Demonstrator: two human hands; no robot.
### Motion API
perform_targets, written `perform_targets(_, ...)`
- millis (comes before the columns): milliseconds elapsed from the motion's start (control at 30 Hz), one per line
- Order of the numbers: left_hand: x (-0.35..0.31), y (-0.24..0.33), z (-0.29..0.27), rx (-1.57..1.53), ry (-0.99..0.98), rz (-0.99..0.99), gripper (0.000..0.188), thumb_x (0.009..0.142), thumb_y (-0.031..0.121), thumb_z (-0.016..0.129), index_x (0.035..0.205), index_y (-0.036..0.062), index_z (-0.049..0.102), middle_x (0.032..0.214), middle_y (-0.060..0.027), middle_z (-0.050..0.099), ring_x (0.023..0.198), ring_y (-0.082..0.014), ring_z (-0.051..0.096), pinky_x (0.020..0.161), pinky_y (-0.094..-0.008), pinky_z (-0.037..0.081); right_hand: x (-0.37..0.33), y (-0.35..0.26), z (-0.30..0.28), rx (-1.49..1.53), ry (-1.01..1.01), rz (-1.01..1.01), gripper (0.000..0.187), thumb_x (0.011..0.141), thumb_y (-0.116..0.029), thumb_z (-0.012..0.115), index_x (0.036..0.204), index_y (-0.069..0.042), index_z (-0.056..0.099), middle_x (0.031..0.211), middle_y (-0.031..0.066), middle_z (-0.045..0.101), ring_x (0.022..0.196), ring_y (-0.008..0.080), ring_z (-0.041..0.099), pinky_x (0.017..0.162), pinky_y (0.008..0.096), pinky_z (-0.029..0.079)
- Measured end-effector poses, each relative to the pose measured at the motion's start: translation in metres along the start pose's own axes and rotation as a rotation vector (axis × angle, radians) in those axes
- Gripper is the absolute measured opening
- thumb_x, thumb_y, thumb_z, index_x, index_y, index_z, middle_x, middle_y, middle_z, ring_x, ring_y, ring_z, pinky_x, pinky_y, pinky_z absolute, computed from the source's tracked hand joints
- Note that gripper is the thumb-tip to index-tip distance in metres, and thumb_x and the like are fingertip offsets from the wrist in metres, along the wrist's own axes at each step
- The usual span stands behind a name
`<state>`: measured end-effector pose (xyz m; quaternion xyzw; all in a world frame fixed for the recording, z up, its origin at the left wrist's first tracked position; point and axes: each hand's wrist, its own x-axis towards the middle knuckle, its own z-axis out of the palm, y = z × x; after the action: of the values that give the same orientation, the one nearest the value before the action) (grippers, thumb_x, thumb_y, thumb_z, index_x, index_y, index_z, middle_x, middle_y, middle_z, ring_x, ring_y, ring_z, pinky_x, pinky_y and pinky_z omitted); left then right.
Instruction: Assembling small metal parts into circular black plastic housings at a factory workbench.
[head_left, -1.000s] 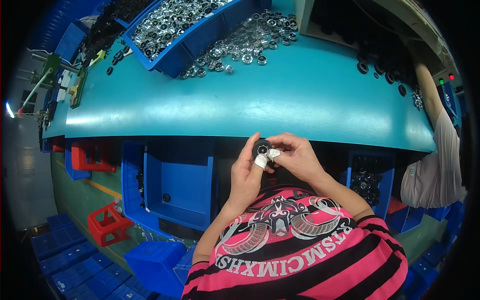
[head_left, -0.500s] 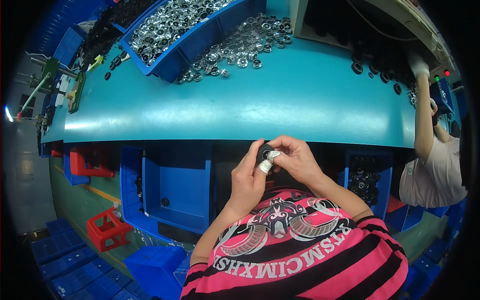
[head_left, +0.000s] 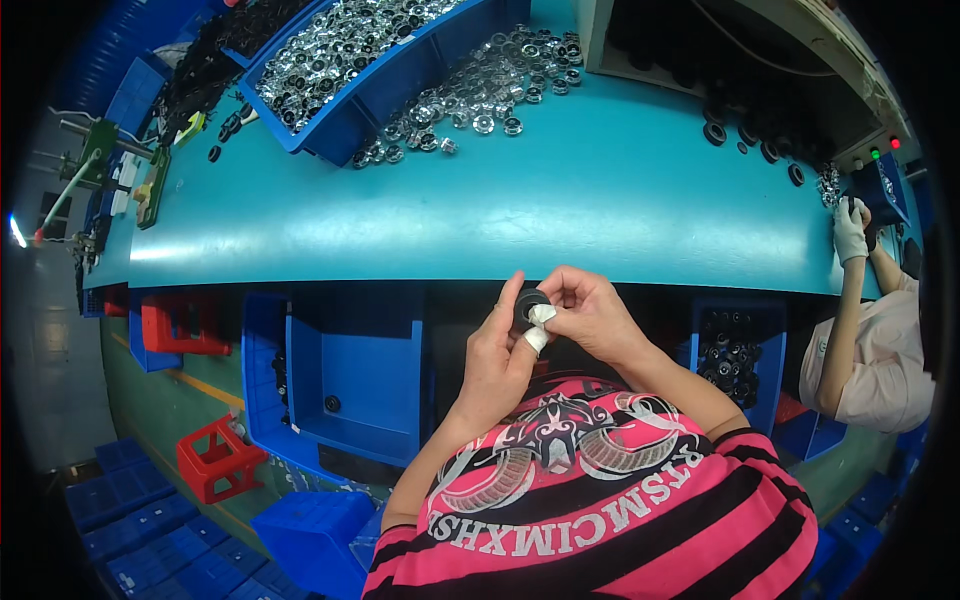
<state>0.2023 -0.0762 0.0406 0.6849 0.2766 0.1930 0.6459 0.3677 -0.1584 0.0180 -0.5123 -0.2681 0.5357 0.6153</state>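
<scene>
A small black wheel-like ring [head_left: 527,302] is held between my two hands, just off the front edge of the table. My left hand [head_left: 497,350] grips it from the left, its index finger stretched up along the ring's side. From the right, my right hand [head_left: 592,318] pinches its rim, with a white-wrapped thumb laid across the ring's face. White wrapping also covers my left thumb. What sits inside the ring is partly hidden by the thumbs.
On the teal table [head_left: 450,220], a blue bin [head_left: 345,115] brims with shiny clear-and-black wheels; more lie loose [head_left: 485,124] beside it. Black rings [head_left: 714,133] lie near a box-shaped machine [head_left: 640,75]. Blue crates [head_left: 365,370] stand under the edge. A co-worker's gloved hand [head_left: 850,232] is at far right.
My hands have shifted slightly around the black ring, and it stays in both. The co-worker's gloved hand has come out of the machine opening toward the small parts at the right.
</scene>
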Motion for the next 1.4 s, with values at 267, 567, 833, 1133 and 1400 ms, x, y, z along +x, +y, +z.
perform_targets(267, 0.008, 0.003, -0.001, -0.481, -0.004, -0.090, 0.058, 0.096, -0.002, 0.068, 0.149, -0.0047, 0.047, 0.117, -0.0106, 0.067, 0.095, -0.0141, 0.068, 0.065, -0.0264, 0.058, -0.001, -0.007, -0.016, 0.146, -0.029, 0.164, 0.019, 0.102, -0.012, 0.064, 0.112, 0.003, 0.070, 0.092, 0.0076, 0.071, 0.072, 0.0110, 0.067, 0.063, 0.0255, 0.060)
perform_targets(567, -0.018, -0.006, -0.065, -0.071, 0.297, -0.119, 0.059, 0.087, 0.002, 0.077, 0.142, 0.0005, 0.055, 0.106, -0.0089, 0.067, 0.088, -0.0173, 0.067, 0.069, -0.0300, 0.058, 0.023, -0.089, -0.112, -0.663, 0.409, -0.250, 0.029, 0.097, -0.018, 0.070, 0.121, -0.001, 0.072, 0.097, 0.0086, 0.073, 0.078, 0.0136, 0.068, 0.071, 0.0305, 0.058)
perform_targets(833, -0.133, -0.078, -0.212, 1.148, 0.637, -0.413, 0.061, 0.080, -0.001, 0.074, 0.140, 0.0040, 0.061, 0.088, -0.0178, 0.067, 0.082, -0.0375, 0.066, 0.079, -0.0465, 0.053, 0.047, -0.122, -0.270, -1.389, 0.972, -0.252, 0.051, 0.085, -0.024, 0.081, 0.131, -0.006, 0.066, 0.122, 0.0176, 0.066, 0.104, 0.0328, 0.070, 0.093, 0.0441, 0.055)
perform_targets(1133, -0.008, -0.012, -0.040, -0.615, -0.052, 0.009, 0.058, 0.102, 0.024, 0.059, 0.152, 0.0001, 0.043, 0.116, -0.0213, 0.063, 0.098, -0.0291, 0.066, 0.085, -0.0420, 0.057, 0.035, -0.098, -0.073, -0.855, 0.056, -0.546, 0.063, 0.078, -0.018, 0.083, 0.136, -0.009, 0.060, 0.119, 0.0099, 0.070, 0.107, 0.0263, 0.069, 0.091, 0.0402, 0.055)
perform_targets(1400, 0.015, -0.025, -0.034, -0.917, -0.055, -0.054, 0.052, 0.110, 0.030, 0.054, 0.151, -0.0007, 0.045, 0.120, -0.0223, 0.065, 0.100, -0.0231, 0.065, 0.084, -0.0381, 0.056, 0.070, -0.079, -0.014, -0.687, -0.267, -0.469, 0.044, 0.086, -0.026, 0.082, 0.124, -0.010, 0.069, 0.114, 0.0098, 0.069, 0.100, 0.0228, 0.067, 0.084, 0.0370, 0.057)
